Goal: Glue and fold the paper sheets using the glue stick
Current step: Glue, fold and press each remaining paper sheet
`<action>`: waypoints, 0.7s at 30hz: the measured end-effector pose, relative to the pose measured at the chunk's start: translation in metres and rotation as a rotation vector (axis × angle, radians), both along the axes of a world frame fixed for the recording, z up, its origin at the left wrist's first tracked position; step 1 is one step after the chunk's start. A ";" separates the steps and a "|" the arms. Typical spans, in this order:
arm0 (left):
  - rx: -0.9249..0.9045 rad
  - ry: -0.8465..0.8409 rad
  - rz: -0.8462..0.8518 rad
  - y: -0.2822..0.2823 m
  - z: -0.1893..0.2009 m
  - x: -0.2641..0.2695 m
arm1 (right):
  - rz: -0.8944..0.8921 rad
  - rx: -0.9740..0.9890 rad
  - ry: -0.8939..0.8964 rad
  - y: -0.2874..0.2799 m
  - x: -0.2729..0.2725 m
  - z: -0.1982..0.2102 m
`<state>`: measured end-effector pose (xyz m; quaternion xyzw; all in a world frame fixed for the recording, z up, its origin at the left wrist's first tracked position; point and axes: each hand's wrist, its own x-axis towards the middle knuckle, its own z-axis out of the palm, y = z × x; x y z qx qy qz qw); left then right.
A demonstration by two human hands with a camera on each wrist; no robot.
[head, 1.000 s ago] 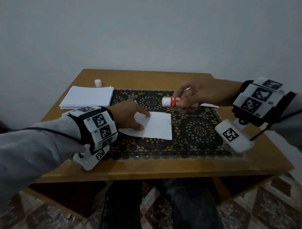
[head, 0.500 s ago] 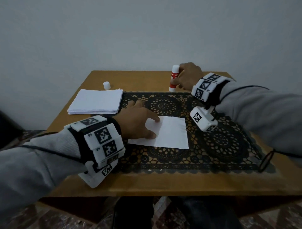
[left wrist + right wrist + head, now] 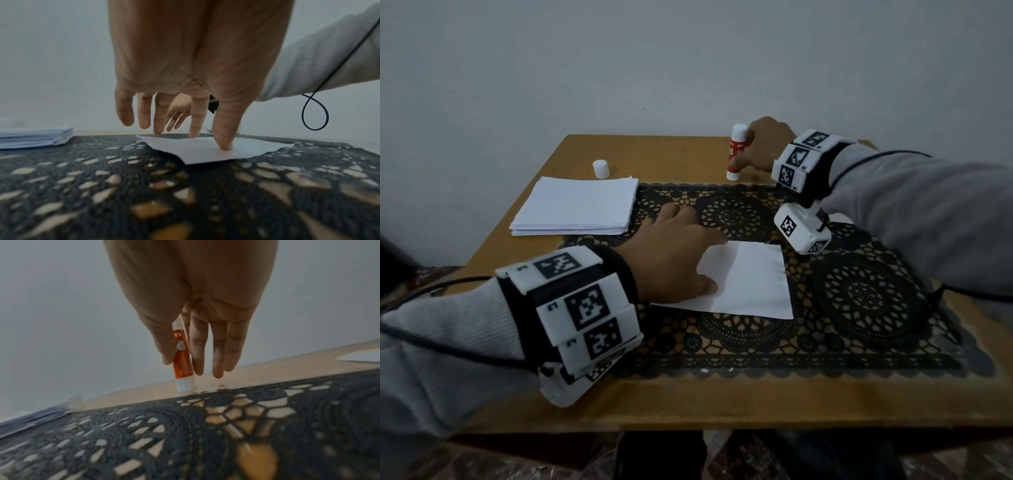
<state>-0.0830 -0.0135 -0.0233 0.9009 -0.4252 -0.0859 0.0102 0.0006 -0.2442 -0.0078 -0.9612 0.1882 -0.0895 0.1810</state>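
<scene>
A person's left hand (image 3: pixel 674 257) presses a single white sheet (image 3: pixel 753 284) flat at mid-frame on a black lace mat (image 3: pixel 859 308) covering a wooden table (image 3: pixel 688 404); in the left wrist view the thumb and forefinger tips (image 3: pixel 225 142) touch the paper, the fingers straight and spread, gripping nothing. At the upper centre of the head view, just beyond the mat's far edge, the right hand (image 3: pixel 767 147) holds the glue stick (image 3: pixel 736 152) upright with its base on the bare wood; the right wrist view shows the thumb and a finger pinching the red-and-white tube (image 3: pixel 183 356) while the other fingers hang straight beside it. A stack of white sheets (image 3: pixel 578 205) lies at the upper left of the table, touching the mat's corner, and a small white cap (image 3: pixel 600 169) stands just behind it. Both forearms wear grey sleeves (image 3: pixel 928 219) and wrist bands printed with black-and-white markers (image 3: pixel 582 305).
</scene>
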 end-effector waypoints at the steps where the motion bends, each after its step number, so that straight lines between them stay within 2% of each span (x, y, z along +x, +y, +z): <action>1: 0.004 -0.007 -0.002 0.000 0.000 -0.001 | 0.004 -0.026 0.023 -0.002 -0.004 0.003; 6: 0.004 -0.022 -0.022 0.003 0.002 -0.010 | -0.031 -0.194 0.158 -0.041 -0.045 0.021; 10: -0.065 0.003 0.016 0.007 0.014 -0.011 | -0.176 -0.262 0.326 -0.091 -0.091 0.009; 14: -0.157 -0.026 0.010 0.011 0.027 -0.006 | -0.289 -0.178 0.421 -0.111 -0.122 -0.002; 21: -0.122 0.015 0.052 0.007 0.025 -0.008 | -0.247 -0.043 0.387 -0.113 -0.114 -0.005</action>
